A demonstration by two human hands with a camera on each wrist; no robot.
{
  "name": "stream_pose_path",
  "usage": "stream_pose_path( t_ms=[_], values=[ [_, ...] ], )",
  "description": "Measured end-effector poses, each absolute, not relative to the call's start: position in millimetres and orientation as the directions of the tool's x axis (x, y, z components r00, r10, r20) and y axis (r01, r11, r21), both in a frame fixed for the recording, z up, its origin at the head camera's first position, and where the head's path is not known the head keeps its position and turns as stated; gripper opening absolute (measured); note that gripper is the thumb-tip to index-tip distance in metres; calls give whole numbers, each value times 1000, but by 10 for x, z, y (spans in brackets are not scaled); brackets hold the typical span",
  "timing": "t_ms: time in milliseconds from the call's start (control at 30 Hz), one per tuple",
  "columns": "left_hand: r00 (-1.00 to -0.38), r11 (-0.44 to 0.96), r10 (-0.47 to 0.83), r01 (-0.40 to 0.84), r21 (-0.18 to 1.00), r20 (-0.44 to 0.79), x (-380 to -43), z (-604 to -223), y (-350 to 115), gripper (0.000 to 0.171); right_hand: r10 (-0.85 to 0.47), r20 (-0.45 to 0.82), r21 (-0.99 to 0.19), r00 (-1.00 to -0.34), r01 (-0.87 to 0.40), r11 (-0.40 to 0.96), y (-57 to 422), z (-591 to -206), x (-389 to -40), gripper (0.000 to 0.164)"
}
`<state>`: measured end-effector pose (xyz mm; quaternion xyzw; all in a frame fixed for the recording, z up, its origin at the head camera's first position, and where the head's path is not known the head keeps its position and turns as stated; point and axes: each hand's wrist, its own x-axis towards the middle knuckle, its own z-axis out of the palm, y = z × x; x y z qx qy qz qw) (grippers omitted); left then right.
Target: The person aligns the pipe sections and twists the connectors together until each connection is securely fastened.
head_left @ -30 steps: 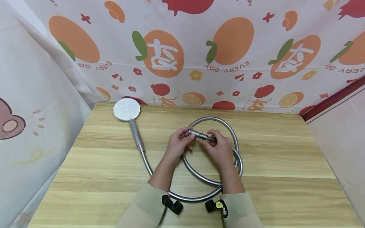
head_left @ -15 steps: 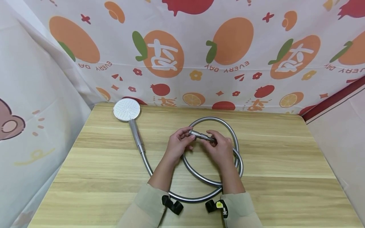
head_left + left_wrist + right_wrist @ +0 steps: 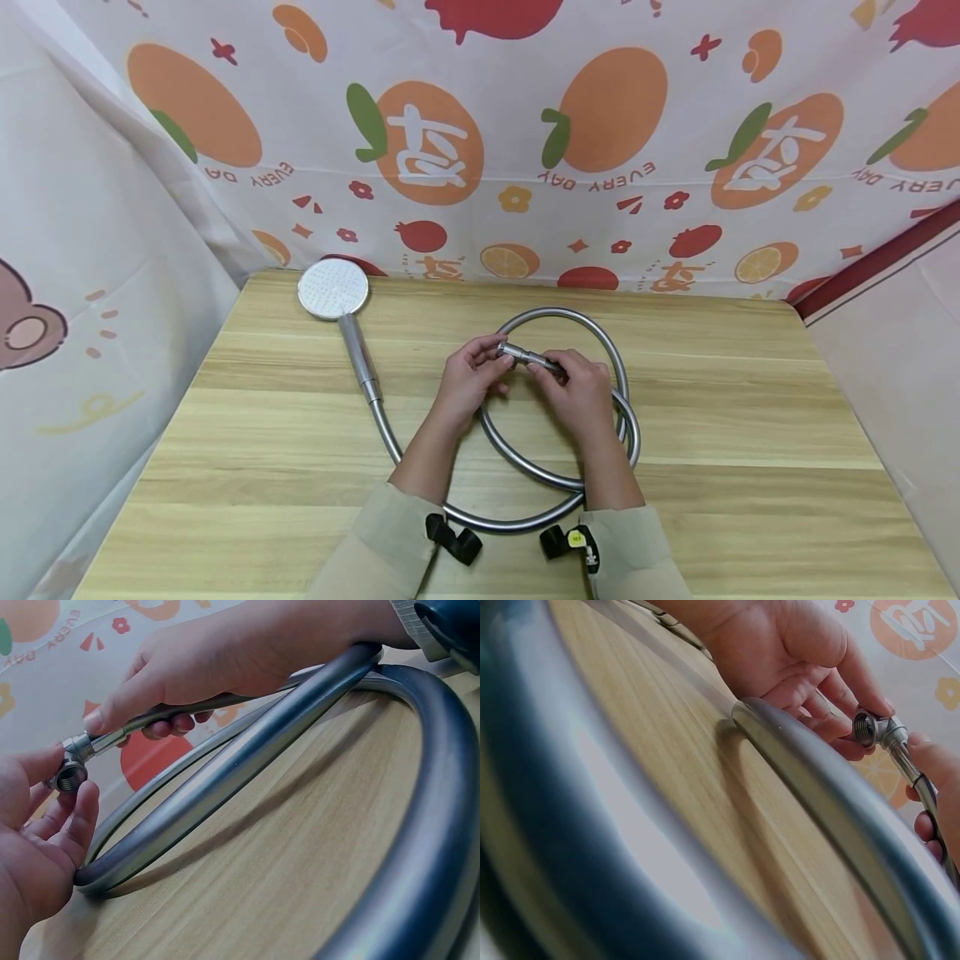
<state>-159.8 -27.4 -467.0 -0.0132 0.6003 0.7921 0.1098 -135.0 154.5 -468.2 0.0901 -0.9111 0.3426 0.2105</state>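
Note:
My left hand [image 3: 467,379] pinches a small metal tee-shaped pipe fitting [image 3: 71,777] between thumb and fingers. Its threaded round opening shows in both wrist views. Joined in line with the fitting is the slim metal connector [image 3: 902,759] at the end of a grey shower hose [image 3: 517,463]. My right hand [image 3: 582,393] grips the hose end just behind that joint, its thumb tip [image 3: 94,722] lying along the connector. The joint hangs over the loops of the hose. At the hose's other end, a round shower head [image 3: 333,288] lies face up at the far left of the table.
The hose lies in overlapping loops on the wooden table [image 3: 750,433], under and around both forearms. Behind the table hangs a fruit-printed cloth [image 3: 480,150], with a pale cloth [image 3: 112,208] on the left. Black wrist cameras [image 3: 453,540] sit at both cuffs.
My right fingers have come down and slid slightly left along the hose end, covering more of the connector. The left hand stays in place with the fitting.

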Motion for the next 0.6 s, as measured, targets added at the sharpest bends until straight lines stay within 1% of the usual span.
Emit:
stream_pose_path(
  t_ms=[167,333,467,600],
  values=[
    [-974,-252,158,-200,947,-163,-1601,-4676,-279,45,-21,459,-594,-888,-324,736,1537,-4685,-1350,33],
    [-974,-255,163,-197,947,-159,-1588,-4663,-282,45,-32,437,-572,-899,-305,761,1536,-4681,-1346,20],
    [-973,-254,175,-191,948,-150,-1577,-4653,-280,46,-22,396,-560,-918,-260,787,1534,-4668,-1338,27],
    [-973,-247,174,-189,950,-149,-1574,-4662,-280,45,-8,363,-589,-932,-236,773,1529,-4662,-1336,31]
  ],
)
